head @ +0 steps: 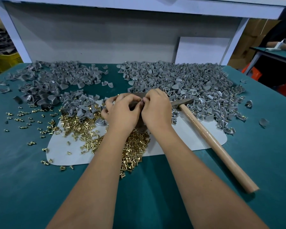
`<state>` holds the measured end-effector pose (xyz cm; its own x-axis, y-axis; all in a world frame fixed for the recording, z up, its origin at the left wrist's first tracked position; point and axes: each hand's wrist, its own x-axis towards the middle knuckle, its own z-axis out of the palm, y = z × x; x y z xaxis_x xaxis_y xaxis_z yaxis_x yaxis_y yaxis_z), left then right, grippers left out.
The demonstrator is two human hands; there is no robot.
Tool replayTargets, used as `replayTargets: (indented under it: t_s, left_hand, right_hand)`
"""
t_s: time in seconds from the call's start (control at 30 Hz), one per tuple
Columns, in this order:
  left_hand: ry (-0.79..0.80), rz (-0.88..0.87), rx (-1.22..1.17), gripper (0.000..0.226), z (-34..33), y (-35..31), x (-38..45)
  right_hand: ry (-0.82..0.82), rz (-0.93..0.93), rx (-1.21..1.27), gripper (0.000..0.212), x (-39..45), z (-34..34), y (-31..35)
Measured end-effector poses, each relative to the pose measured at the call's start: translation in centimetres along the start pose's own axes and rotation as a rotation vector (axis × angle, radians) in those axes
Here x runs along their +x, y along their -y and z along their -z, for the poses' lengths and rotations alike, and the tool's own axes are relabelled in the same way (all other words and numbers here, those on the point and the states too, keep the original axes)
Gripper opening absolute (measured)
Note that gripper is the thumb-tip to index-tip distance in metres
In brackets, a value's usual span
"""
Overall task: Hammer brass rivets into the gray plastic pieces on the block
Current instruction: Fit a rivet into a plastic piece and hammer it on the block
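Both hands meet at the middle of the teal surface (155,187), fingers curled inward and tips nearly touching. The left hand (122,111) and right hand (157,108) pinch something small between them; what it is cannot be told, since the fingers hide it. Each grip is narrow and closed on that hidden item.

Under the hands, a dark block (137,96) shows only as a far edge and a shadowed patch between the palms. It sits on a white mat (196,138) with rounded corners at mid-surface.

Brass rivets (82,126) lie heaped on the mat's left and near side, beneath the left forearm, and spill over the mat's near edge. Loose ones scatter toward the left edge of the surface.

Gray pieces (188,83) form a broad pile across the far right of the surface. A second, thinner pile (56,76) covers the far left, and a small cluster sits on the mat's far left corner.

A hammer (213,139) lies just right of the right hand, head near the block, wooden handle slanting toward the near right edge.
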<state>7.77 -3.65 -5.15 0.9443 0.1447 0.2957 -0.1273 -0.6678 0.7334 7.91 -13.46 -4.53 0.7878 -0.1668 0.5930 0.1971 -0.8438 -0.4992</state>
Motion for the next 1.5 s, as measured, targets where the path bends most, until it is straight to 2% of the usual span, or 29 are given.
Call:
replayTargets:
  t_s: [0.37,0.57,0.63,0.73,0.8,0.87,0.93,1.17,1.3,1.37,1.43,1.5]
  left_hand:
    - [-0.011,0.004,-0.009,0.008,-0.2,0.2,0.0]
    - [0.022,0.003,-0.028,0.006,-0.1,0.2,0.2]
    - [0.032,0.006,-0.043,0.006,-0.1,0.2,0.2]
    - [0.042,0.015,-0.077,0.01,-0.1,0.1,0.1]
    - [0.042,0.012,-0.076,0.01,0.0,0.1,0.0]
    - [0.039,0.003,-0.064,0.008,-0.1,0.1,0.0]
    - [0.034,-0.007,-0.048,0.007,-0.1,0.1,-0.1]
    - [0.029,-0.011,-0.037,0.007,0.0,0.1,-0.2]
    - [0.037,0.002,-0.038,0.007,0.1,0.0,-0.2]
    - [0.042,0.011,-0.043,0.007,0.1,-0.1,-0.2]
    - [0.043,0.021,-0.044,0.007,0.0,-0.1,-0.2]
    - [0.043,0.034,-0.052,0.007,0.0,-0.2,-0.2]
  right_hand:
    - [-0.027,-0.01,0.072,0.011,-0.2,0.1,-0.1]
    - [0.06,0.02,0.095,0.012,-0.5,1.4,-0.7]
    - [0.029,0.023,-0.015,0.015,-0.6,2.7,-1.1]
    - [-0.082,-0.035,-0.371,0.023,-0.8,5.9,-2.7]
    - [0.01,-0.171,-0.654,0.036,-1.1,8.0,-4.2]
    - [0.205,-0.297,-0.757,0.049,-1.7,9.0,-5.2]
    - [0.312,-0.323,-0.744,0.052,-2.3,8.9,-5.8]
    - [0.392,-0.386,-0.635,0.04,-0.9,8.4,-5.7]
    - [0.334,-0.451,-0.515,0.02,-0.3,9.2,-4.9]
    - [0.257,-0.433,-0.48,0.021,0.1,9.7,-4.4]
    - [0.186,-0.338,-0.437,0.025,0.3,10.3,-3.5]
    - [0.163,-0.24,-0.35,0.047,0.0,11.0,-2.4]
